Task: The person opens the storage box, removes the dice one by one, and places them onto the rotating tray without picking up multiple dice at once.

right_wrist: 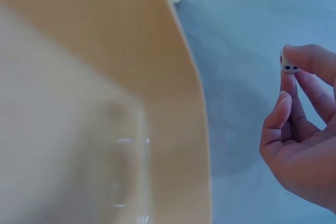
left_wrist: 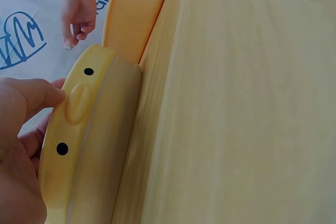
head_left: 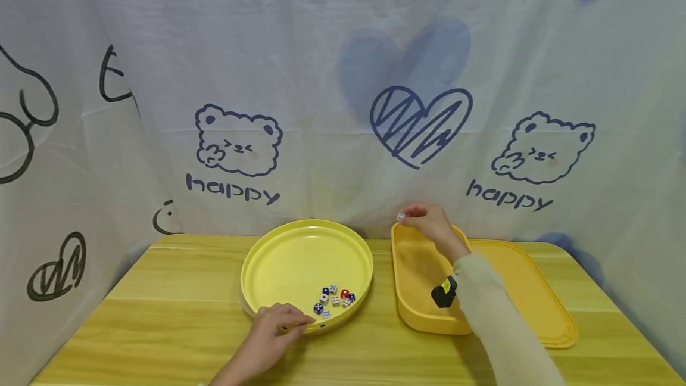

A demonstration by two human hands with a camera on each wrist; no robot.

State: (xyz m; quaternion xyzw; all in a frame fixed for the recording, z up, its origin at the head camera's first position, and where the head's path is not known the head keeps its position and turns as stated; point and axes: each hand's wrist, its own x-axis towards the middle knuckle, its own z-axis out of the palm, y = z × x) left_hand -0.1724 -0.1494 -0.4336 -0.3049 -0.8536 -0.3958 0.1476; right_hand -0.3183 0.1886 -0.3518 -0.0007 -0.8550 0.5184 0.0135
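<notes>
Between the thumb and fingertips of my right hand [head_left: 433, 228] is a white die [right_wrist: 288, 65], with dark pips showing in the right wrist view. That hand is over the far end of the orange rectangular box [head_left: 431, 323]. My left hand [head_left: 268, 335] grips the near rim of a round yellow tray [head_left: 300, 261], its thumb [left_wrist: 50, 94] against the outer wall beside a raised beak and black dots. Several small dice [head_left: 336, 301], white, blue and red, lie inside the tray near its front right.
Partly under the right forearm, a flat orange lid [head_left: 527, 290] lies right of the box. Everything stands on a wood-grain table [head_left: 145, 308]. A white cloth [head_left: 321, 76] printed with bears and hearts hangs behind the table. On the right wrist is a black device [head_left: 445, 293].
</notes>
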